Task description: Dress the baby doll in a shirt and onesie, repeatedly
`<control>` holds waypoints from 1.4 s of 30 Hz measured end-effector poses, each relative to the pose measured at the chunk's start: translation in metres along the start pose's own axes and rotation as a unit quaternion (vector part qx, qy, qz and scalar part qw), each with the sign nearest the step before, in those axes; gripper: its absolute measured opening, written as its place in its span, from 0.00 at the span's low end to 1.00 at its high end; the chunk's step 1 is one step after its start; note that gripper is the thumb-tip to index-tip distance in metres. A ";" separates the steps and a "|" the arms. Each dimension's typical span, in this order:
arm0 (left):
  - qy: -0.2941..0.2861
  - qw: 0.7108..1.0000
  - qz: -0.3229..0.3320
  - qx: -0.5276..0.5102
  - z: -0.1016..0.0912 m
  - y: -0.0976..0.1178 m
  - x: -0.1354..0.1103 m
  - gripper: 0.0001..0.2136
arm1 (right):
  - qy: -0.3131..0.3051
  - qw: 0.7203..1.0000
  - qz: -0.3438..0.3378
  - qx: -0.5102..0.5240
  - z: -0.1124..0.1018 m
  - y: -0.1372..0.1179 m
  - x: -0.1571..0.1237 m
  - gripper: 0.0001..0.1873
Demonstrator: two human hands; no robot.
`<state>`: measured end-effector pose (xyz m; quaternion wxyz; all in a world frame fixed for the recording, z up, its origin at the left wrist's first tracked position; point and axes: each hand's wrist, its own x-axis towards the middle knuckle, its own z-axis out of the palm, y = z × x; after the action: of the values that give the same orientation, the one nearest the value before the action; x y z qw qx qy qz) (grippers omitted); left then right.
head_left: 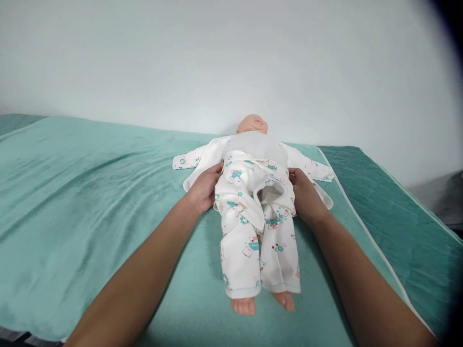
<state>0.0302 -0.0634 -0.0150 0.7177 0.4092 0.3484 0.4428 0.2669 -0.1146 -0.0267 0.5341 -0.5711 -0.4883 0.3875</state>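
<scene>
A baby doll (252, 124) lies on its back, its head toward the wall. It wears white printed baby pants (240, 231) with an open crotch, the waistband at its belly. A matching baby shirt (208, 153) lies spread open under it, sleeves out to both sides; the arms themselves do not show. At the left side of the waist, my left hand (206, 188) is closed on the edge of the pants. My right hand (306, 195) is closed on the pants at the opposite hip. Fingertips of both hands are partly hidden by cloth. Two bare feet (243, 306) stick out of the pant legs.
A light green blanket (90, 217) with wrinkles on the left lies under the doll. On the right, a darker green quilted cover (398, 217) shows past its pale edge. The white wall (217, 58) stands right behind the doll's head.
</scene>
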 end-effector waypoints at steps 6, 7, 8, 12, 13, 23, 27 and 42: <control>-0.015 1.000 -0.008 -0.004 0.003 0.005 -0.003 0.23 | 0.021 0.999 -0.033 0.012 0.003 -0.010 -0.006 0.16; -0.011 1.000 -0.008 -0.004 0.003 0.005 -0.003 0.23 | 0.013 0.999 -0.023 0.023 0.003 -0.010 -0.006 0.16; -0.003 1.000 -0.008 -0.004 0.003 0.006 -0.003 0.23 | 0.004 0.999 -0.012 0.038 0.003 -0.009 -0.005 0.15; 0.030 0.999 -0.002 0.017 0.002 0.005 0.000 0.19 | -0.029 0.998 0.003 0.051 0.002 -0.008 -0.006 0.15; 0.032 0.999 0.003 0.026 0.002 0.004 0.000 0.18 | -0.027 0.999 -0.004 0.040 0.002 -0.009 -0.007 0.14; -0.013 0.987 0.098 0.131 0.004 0.004 -0.010 0.17 | -0.042 0.998 -0.036 -0.013 -0.001 -0.011 -0.006 0.10; 0.025 0.977 0.131 0.169 0.005 0.003 -0.006 0.13 | -0.035 0.999 -0.034 -0.020 0.000 -0.010 -0.004 0.11; 0.097 0.858 0.358 0.354 0.007 0.010 -0.008 0.12 | 0.052 0.978 -0.194 -0.061 -0.004 -0.010 -0.008 0.05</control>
<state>0.0293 -0.0701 -0.0020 0.2787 0.6876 0.3788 0.5533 0.2680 -0.1234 -0.0171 0.5878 -0.5164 -0.5842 0.2157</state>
